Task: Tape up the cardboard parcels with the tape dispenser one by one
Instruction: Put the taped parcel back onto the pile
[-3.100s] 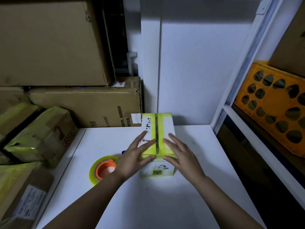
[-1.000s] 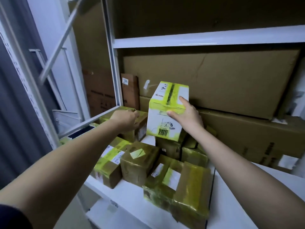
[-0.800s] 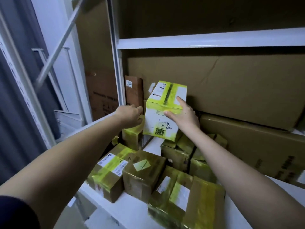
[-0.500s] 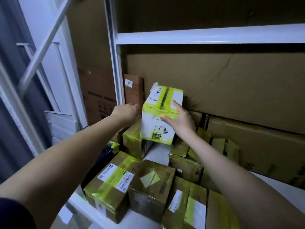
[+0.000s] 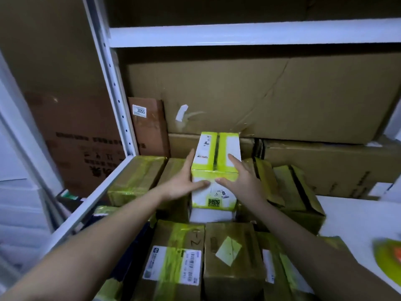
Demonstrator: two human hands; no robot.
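A white parcel (image 5: 217,153) sealed with yellow tape stands upright in a gap among the taped parcels at the back of the shelf. My left hand (image 5: 184,183) lies flat against its left side, thumb across the front face. My right hand (image 5: 245,181) rests on its right top edge with straight fingers, thumb also on the front. The yellow tape roll with an orange core (image 5: 388,257) lies on the white table (image 5: 358,218) at the far right edge, partly cut off.
Several brown parcels wrapped in yellow tape crowd around: one at the left (image 5: 136,181), two in front (image 5: 175,263) (image 5: 232,253), one at the right (image 5: 297,192). Large cardboard boxes (image 5: 260,94) fill the back. A white shelf upright (image 5: 110,83) stands left.
The white parcel has come down from the air into the gap among the parcels. My left hand left the brown parcel and now lies against the white parcel's left side.
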